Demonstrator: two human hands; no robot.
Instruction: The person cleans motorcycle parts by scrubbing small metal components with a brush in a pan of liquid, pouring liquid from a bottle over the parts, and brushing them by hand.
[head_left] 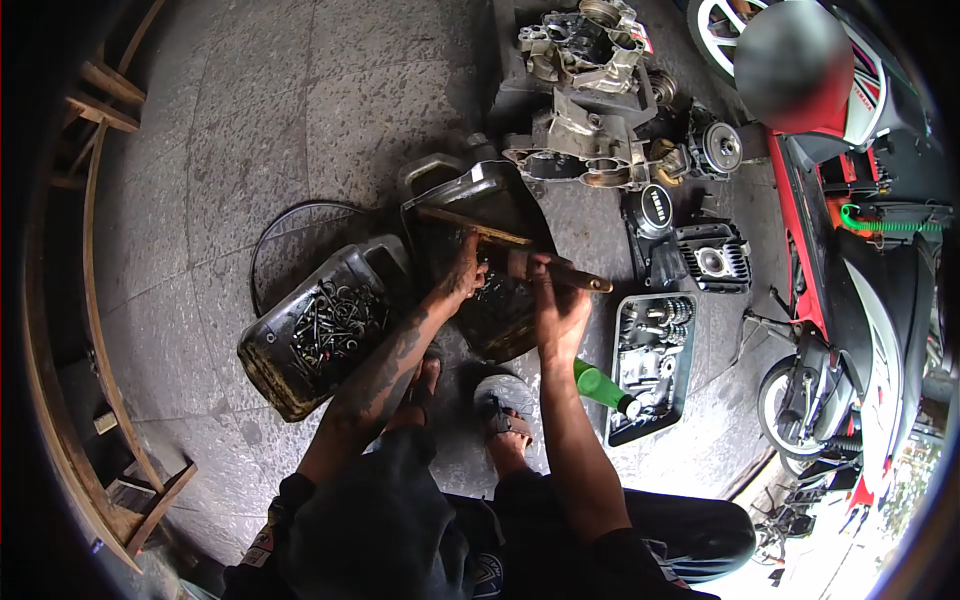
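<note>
My right hand is wrapped round a paintbrush with a wooden handle. Its bristle end points left over a dark basin holding dirty liquid. Close by, my left hand is closed above the same basin, its fingers curled; whatever they hold is too small and dark to make out. A wooden stick lies across the basin just beyond my left fingertips. Left of my left forearm stands a cut-open jerrycan full of bolts and small metal parts.
A tray of gears and engine parts sits at right, beside a green bottle. Engine casings, a Yamaha cover and a cylinder head lie beyond. Motorcycles line the right; a wooden frame stands left.
</note>
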